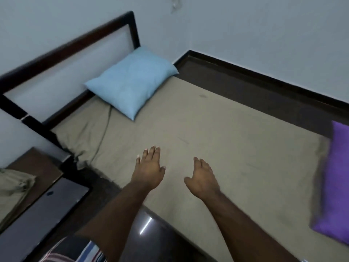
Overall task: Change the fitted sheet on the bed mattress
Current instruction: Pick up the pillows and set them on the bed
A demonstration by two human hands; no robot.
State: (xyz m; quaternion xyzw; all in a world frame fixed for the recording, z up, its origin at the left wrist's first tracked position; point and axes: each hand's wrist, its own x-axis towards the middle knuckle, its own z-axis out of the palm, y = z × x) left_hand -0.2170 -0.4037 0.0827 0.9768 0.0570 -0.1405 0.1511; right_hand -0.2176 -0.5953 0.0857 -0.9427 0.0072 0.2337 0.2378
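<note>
A beige-grey fitted sheet (217, 133) covers the mattress, wrinkled and bunched at the near head corner (83, 146). My left hand (150, 167) and my right hand (203, 178) reach out over the middle of the sheet near its front edge, palms down, fingers spread, holding nothing. A light blue pillow (132, 82) lies at the head end against the dark headboard (75, 44). At the right edge a purple pillow (336, 182) rests on the bed. A folded beige cloth (13, 188) lies on a side table at the left.
The brown side table (37, 163) carries a dark laptop (43, 214). A dark bed frame (255, 91) borders the mattress along the wall. Light blue walls close in behind and to the right. A dark glossy floor (151, 239) shows below my arms.
</note>
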